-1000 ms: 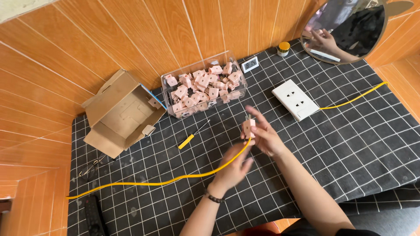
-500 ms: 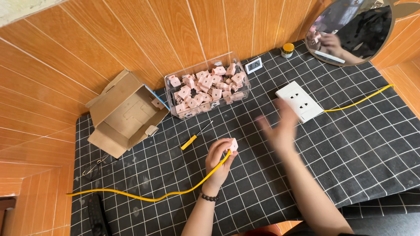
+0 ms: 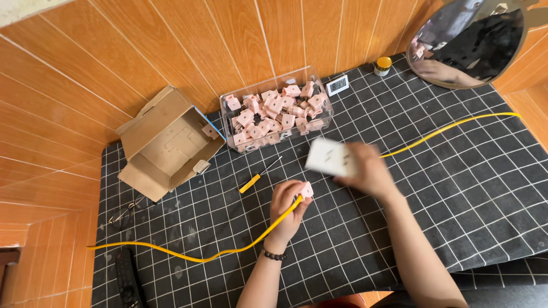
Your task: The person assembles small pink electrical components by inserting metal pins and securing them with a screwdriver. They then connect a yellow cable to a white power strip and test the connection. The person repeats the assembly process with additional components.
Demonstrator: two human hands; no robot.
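now | left hand point(image 3: 287, 206) grips pink connector point(image 3: 307, 190) | right hand point(image 3: 370, 170) grips white socket point(image 3: 329, 157)

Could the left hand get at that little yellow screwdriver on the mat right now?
Probably not freely: the left hand is closed around a small pink connector and the yellow cable. The yellow screwdriver lies close by with nothing between, so only the full grip hinders it.

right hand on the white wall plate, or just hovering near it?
Touching. The head view shows the right hand gripping the white wall plate, lifted off the black grid cloth, fingers overlapping its edge despite motion blur.
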